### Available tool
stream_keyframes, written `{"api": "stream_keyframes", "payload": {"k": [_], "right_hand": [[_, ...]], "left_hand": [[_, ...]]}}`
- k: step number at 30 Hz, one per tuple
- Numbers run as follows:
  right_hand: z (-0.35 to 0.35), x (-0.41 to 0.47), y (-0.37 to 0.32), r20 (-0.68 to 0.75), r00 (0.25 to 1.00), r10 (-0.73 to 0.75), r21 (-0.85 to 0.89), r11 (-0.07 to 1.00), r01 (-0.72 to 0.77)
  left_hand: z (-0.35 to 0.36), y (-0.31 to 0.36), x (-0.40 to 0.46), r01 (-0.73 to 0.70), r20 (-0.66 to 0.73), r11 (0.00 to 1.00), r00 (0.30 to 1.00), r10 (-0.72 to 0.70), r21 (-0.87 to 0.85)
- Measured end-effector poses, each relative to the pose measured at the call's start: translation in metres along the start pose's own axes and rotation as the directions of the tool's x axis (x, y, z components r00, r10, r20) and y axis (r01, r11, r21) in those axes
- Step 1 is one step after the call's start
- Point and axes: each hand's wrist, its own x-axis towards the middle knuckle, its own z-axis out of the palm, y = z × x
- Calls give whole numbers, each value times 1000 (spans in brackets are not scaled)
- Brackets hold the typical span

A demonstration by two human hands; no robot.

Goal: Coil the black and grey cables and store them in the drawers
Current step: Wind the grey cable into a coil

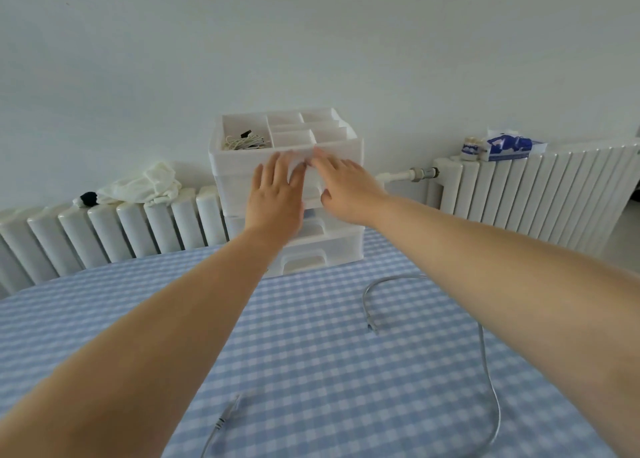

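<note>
White plastic makes up the drawer unit (287,194), which stands at the far edge of the table (311,353) and serves as the landmark here. Both hands lie flat against its upper drawer front: the left hand (277,194) with fingers straight and spread, palm toward the unit, and the right hand (343,184) just beside it, fingers likewise extended and touching the front. Neither hand grips anything. The fingertips are blurred, so the exact contact is hard to judge.

The tray on top of the unit is split into compartments; its left compartment holds a pale bundle of cord (244,141) with something small and black in it.

In front of the unit, on the blue-and-white checked cloth, the grey cable (485,360) lies uncoiled, one end curving near the unit's base, the rest trailing toward the near edge of the table.

Behind the unit run white radiators. To its left, a white cloth (142,184) is heaped on one radiator (104,239); to its right, a blue-and-white packet (509,148) sits on the other.
</note>
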Motion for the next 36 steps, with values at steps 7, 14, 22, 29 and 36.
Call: {"api": "stream_keyframes", "payload": {"k": [7, 14, 22, 29, 36], "right_hand": [[53, -91, 33, 485, 845, 224, -81, 974, -211], [89, -157, 40, 364, 878, 310, -113, 951, -289], [95, -166, -3, 301, 851, 429, 205, 843, -498], [96, -173, -27, 314, 776, 547, 547, 563, -619], [64, -177, -41, 33, 901, 432, 623, 696, -356]], "left_hand": [[24, 44, -70, 155, 392, 880, 919, 39, -450], [16, 92, -109, 524, 644, 575, 765, 6, -628], [19, 102, -138, 718, 762, 450, 637, -115, -532], [8, 89, -141, 795, 895, -414, 420, -152, -443], [-8, 80, -135, 781, 804, -192, 587, -96, -594]]}}
